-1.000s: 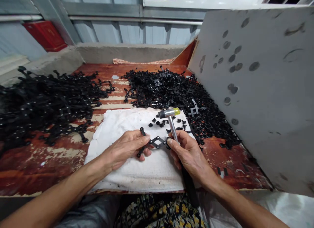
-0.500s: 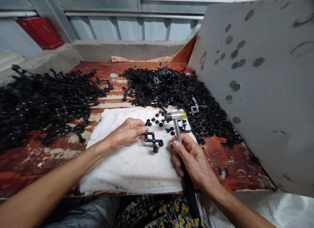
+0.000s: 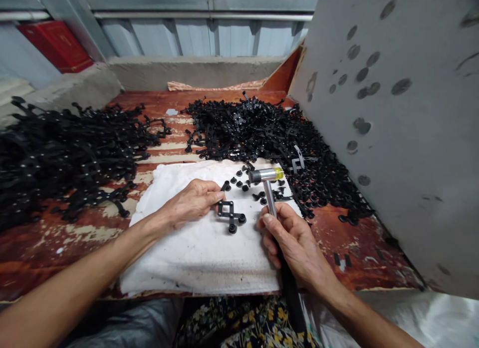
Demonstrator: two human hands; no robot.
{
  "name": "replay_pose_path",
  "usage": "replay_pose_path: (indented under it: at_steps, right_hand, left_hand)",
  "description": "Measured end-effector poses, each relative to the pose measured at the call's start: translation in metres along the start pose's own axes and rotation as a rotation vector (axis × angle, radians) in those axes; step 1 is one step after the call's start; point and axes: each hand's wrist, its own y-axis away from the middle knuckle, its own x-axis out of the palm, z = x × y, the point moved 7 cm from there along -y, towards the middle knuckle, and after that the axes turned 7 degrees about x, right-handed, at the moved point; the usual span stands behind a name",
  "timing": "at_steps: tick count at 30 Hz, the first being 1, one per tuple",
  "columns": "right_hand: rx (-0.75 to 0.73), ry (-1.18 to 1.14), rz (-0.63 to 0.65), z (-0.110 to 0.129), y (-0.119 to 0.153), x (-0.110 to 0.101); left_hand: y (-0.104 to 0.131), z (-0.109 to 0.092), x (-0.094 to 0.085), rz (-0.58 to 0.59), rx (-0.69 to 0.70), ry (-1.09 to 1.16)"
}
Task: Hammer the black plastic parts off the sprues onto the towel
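Over the white cloth (image 3: 179, 268), my left hand (image 3: 194, 203) pinches the upper left end of a black scissor-type linkage (image 3: 232, 214). Round black pads tip the linkage's lower ends. My right hand (image 3: 290, 233) is wrapped round the handle of a mallet (image 3: 267, 175), which is held upright. Its head is metal, with a black face on the left and a yellow one on the right. Several small black round pads (image 3: 239, 183) lie on the cloth behind the linkage, some partly hidden by the mallet head.
A heap of black linkages (image 3: 67, 153) covers the table's left side. Another heap of black parts (image 3: 247, 128) spreads across the back and right, with a grey bracket (image 3: 298, 159) on it. A spotted grey panel (image 3: 396, 148) stands at the right. A red box (image 3: 58, 46) is at the back left.
The linkage in my left hand has shifted very slightly left. My right hand keeps the mallet in nearly the same place. The whole view has tilted a little.
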Motion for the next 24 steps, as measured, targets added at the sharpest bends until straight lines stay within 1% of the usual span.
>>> replay_pose_path:
  at_steps: [8, 15, 20, 22, 24]
  right_hand:
    - [0.009, -0.007, 0.005, -0.0005, -0.0002, -0.0003]
    - [0.010, 0.016, 0.006, -0.0001, 0.0003, -0.0009]
    - [0.012, 0.034, 0.010, 0.0008, 0.0012, 0.0001]
    - [0.015, 0.055, 0.020, 0.0010, 0.0023, -0.0003]
    - [0.017, 0.140, 0.027, 0.0026, 0.0032, -0.0018]
  left_hand:
    - [-0.0012, 0.0008, 0.0002, -0.020, -0.050, -0.014]
    - [-0.0028, 0.0044, -0.0009, 0.006, -0.036, -0.080]
    - [-0.0049, 0.0043, -0.0059, 0.003, -0.030, -0.154]
    - [-0.0065, 0.0032, -0.0080, 0.010, -0.029, -0.184]
    - [-0.0073, 0.0001, -0.0081, 0.022, -0.027, -0.195]
